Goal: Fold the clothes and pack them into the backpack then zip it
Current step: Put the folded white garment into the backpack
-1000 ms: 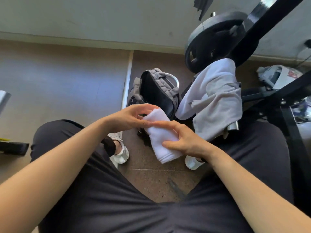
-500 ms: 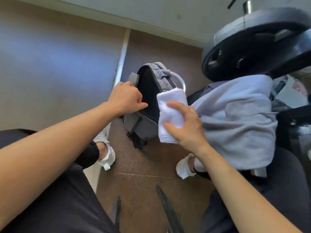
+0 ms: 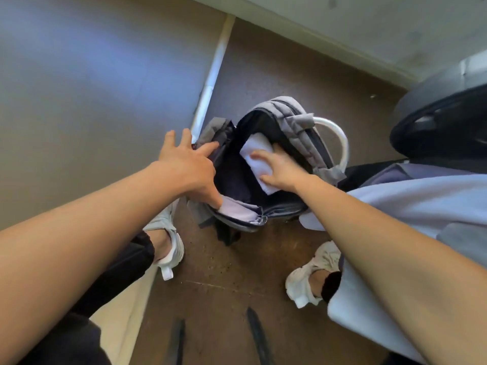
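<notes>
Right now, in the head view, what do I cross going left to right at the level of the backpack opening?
Left hand pulling the opening wide → backpack → folded white cloth inside it → right hand pressing on the cloth → white handle loop → black weight plate.

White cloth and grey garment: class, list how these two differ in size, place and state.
The white cloth is small; the grey garment is far larger. The cloth is folded and going into the open backpack under the right hand; the garment lies loose outside it, untouched. Both are pale fabric.
</notes>
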`<state>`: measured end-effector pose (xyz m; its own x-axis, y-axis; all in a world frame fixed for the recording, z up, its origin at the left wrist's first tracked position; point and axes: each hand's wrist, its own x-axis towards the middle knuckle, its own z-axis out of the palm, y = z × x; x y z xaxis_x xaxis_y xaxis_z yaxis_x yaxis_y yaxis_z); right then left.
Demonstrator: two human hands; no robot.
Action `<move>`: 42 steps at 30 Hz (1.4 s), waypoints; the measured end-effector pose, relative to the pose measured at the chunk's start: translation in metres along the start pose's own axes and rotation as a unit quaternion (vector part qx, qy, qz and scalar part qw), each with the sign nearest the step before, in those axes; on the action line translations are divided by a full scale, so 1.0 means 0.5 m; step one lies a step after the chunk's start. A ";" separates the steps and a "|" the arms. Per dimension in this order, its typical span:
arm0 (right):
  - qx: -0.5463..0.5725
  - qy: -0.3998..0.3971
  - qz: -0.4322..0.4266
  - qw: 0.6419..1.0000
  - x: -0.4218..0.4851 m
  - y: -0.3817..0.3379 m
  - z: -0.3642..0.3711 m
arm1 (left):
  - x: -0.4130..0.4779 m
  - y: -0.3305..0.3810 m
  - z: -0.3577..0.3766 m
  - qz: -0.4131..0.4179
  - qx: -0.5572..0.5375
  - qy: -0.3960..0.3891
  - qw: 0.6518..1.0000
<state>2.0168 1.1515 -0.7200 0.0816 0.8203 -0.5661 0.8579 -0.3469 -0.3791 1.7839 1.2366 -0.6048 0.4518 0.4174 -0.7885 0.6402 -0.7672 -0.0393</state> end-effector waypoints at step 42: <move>0.103 -0.053 0.013 0.993 0.115 -0.050 0.216 | 0.018 -0.017 -0.004 0.022 -0.015 -0.051 0.998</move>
<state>1.9453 1.1583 -0.8221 0.0387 0.7618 -0.6467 0.7332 -0.4614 -0.4996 1.7840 1.2478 -0.6102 0.4157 0.3311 -0.8471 0.6395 -0.7687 0.0133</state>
